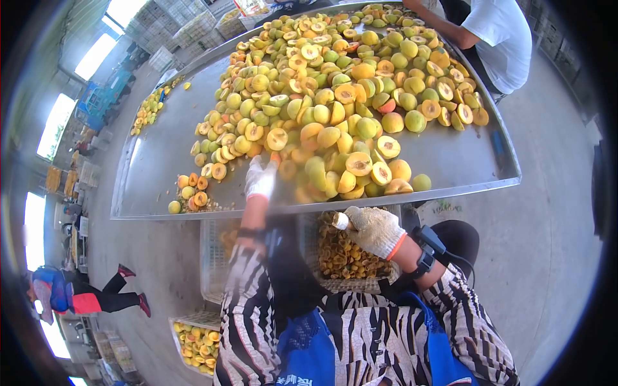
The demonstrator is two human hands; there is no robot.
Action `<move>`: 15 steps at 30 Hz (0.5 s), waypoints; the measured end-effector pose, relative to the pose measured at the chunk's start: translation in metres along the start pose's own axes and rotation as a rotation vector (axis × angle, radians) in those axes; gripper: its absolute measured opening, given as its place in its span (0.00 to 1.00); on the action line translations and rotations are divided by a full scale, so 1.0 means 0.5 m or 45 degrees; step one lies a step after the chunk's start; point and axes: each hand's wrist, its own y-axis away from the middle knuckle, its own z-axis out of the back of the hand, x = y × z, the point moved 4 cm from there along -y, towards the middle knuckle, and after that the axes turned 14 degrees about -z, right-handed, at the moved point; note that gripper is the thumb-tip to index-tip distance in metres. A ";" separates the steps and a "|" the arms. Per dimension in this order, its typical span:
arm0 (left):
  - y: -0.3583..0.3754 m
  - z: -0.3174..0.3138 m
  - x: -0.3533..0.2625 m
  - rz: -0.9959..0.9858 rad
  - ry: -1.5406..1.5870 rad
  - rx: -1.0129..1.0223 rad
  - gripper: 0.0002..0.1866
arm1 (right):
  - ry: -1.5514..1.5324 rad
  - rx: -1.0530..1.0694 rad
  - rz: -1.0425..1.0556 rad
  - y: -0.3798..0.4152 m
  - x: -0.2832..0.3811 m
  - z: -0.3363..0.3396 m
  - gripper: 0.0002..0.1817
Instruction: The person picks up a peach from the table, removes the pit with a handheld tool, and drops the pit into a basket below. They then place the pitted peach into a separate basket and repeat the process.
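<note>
My left hand (pixel 260 177), in a white glove, reaches over the near edge of the metal table (pixel 161 154). Its fingers stretch towards the halved yellow peaches (pixel 277 139), with a small orange patch at one fingertip; blur hides whether it touches fruit. Below the table edge, my right hand (pixel 374 230), in a soiled white glove with an orange cuff, is closed around a short tool with a white end (pixel 341 220). The rest of that tool is hidden in the fist. Under this hand stands a crate of brown peach pits (pixel 347 257).
A pale plastic crate (pixel 211 257) stands left of the pits, and another crate holds yellow peach halves (pixel 198 347). A person in a white shirt (pixel 499 38) sits at the table's far right. Another person (pixel 84 293) is on the floor area at left.
</note>
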 end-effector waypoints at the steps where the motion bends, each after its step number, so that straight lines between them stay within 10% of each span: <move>1: -0.026 -0.013 -0.008 -0.058 -0.146 0.038 0.40 | -0.018 -0.022 0.010 0.002 0.004 0.012 0.11; 5: -0.062 -0.035 -0.017 -0.058 -0.301 0.215 0.27 | -0.125 -0.168 0.093 -0.001 0.013 0.033 0.11; 11: -0.031 -0.015 0.088 0.113 0.668 -0.114 0.18 | -0.186 -0.219 0.064 -0.007 0.002 0.013 0.13; 15: 0.120 0.041 -0.063 0.025 1.148 -0.067 0.17 | -0.509 -0.287 -0.198 0.012 0.016 0.041 0.18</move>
